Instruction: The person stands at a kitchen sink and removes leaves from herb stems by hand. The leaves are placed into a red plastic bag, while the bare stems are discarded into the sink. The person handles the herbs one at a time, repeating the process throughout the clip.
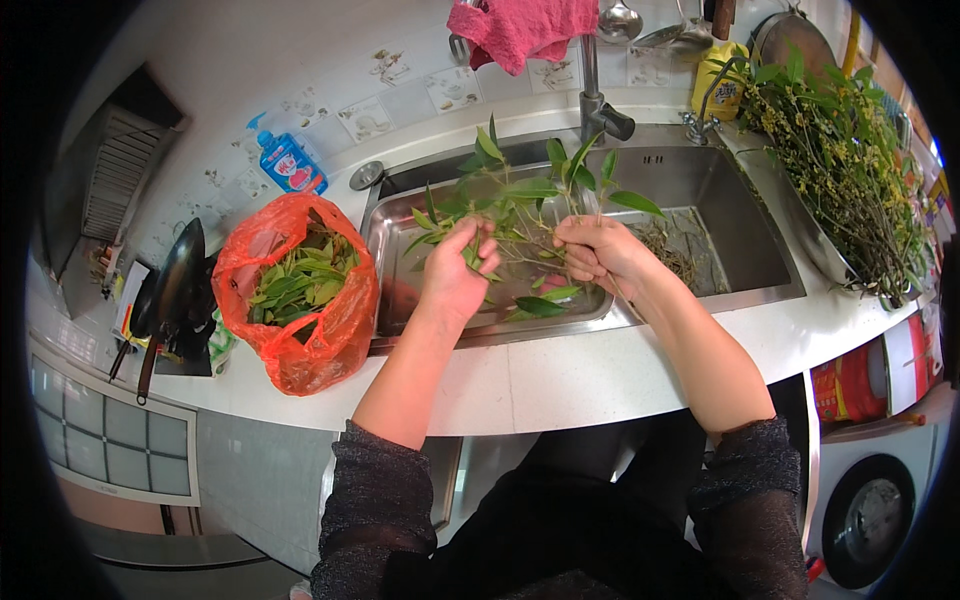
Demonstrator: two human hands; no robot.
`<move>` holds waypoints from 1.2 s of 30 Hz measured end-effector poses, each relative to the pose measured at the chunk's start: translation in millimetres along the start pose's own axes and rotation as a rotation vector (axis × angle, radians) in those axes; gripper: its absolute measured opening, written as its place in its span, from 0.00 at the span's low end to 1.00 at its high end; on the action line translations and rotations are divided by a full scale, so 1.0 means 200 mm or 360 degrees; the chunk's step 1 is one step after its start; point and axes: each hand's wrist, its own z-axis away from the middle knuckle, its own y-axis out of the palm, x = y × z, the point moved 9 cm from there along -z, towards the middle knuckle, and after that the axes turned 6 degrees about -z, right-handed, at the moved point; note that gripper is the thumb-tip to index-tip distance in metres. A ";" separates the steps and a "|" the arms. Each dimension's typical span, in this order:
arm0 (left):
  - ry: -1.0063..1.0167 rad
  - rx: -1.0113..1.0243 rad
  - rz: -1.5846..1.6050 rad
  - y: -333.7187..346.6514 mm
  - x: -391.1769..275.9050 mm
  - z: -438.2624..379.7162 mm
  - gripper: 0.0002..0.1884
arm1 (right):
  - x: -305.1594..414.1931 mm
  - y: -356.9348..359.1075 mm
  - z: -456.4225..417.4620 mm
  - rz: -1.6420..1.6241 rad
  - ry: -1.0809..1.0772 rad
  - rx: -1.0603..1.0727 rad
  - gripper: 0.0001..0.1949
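My right hand (604, 251) grips a leafy branch (634, 202) by its stem, whose lower end sticks out below the fist. Green leaves (474, 255) are held in the curled fingers of my left hand (459, 266), just left of the branch. Both hands are above the stainless steel sink. Its left basin (391, 232) has loose leaves (540, 306) low in it. In the right basin (750, 225) lies a heap of thin bare stems (675, 255). To the left, an orange-red plastic bag (300, 367) stands on the counter, holding many picked leaves (311, 274).
A faucet (600, 112) rises behind the sink, under a hanging pink cloth (525, 34). A large pile of leafy branches (840, 165) rests in a metal pan (806, 214) at right. A blue pump bottle (292, 161), yellow bottle (720, 82) and wok (180, 270) stand around.
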 end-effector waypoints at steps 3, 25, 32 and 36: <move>-0.0326 0.0035 0.0148 0.04 0.13 0.04 0.04 | -0.03 -0.01 0.00 0.0050 0.0064 -0.0041 0.09; 0.1525 0.0036 -0.2694 0.37 -0.12 0.25 0.04 | -0.05 0.01 0.00 0.0424 0.0034 -0.0049 0.09; 0.0490 -0.0137 -0.0926 -0.01 -0.05 0.00 0.05 | -0.06 0.05 0.00 0.0476 -0.0073 0.0002 0.08; 0.0042 -0.0032 -0.0416 -0.08 0.01 -0.04 0.05 | -0.04 -0.02 0.00 0.0418 -0.0055 -0.0136 0.08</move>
